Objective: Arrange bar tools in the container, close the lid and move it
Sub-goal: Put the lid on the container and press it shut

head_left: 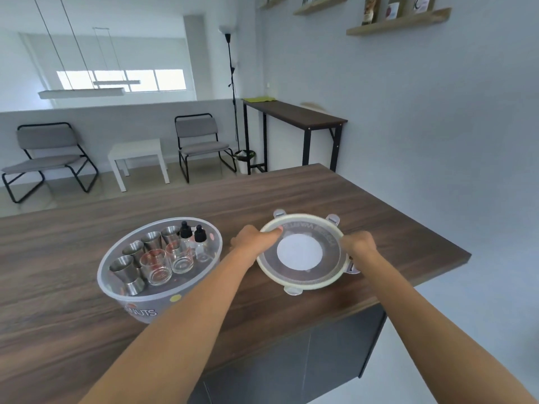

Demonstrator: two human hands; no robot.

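A round clear plastic container point(201, 282) stands open on the wooden counter at the left. Inside it stand several steel jiggers point(129, 269), two small glasses point(167, 262) and two dropper bottles with black caps point(194, 239). To its right is the round clear lid point(300, 252) with a cream rim, a white centre disc and clip tabs. My left hand point(253, 240) grips the lid's left edge with the thumb on top. My right hand point(360, 244) grips its right edge. Whether the lid rests on the counter or is lifted I cannot tell.
The wooden counter point(291, 193) ends just right of the lid, with floor below. Dark cabinets sit under its near edge. Far behind are two chairs point(201, 141), a white side table, a floor lamp and a narrow dark table point(294, 115) by the wall.
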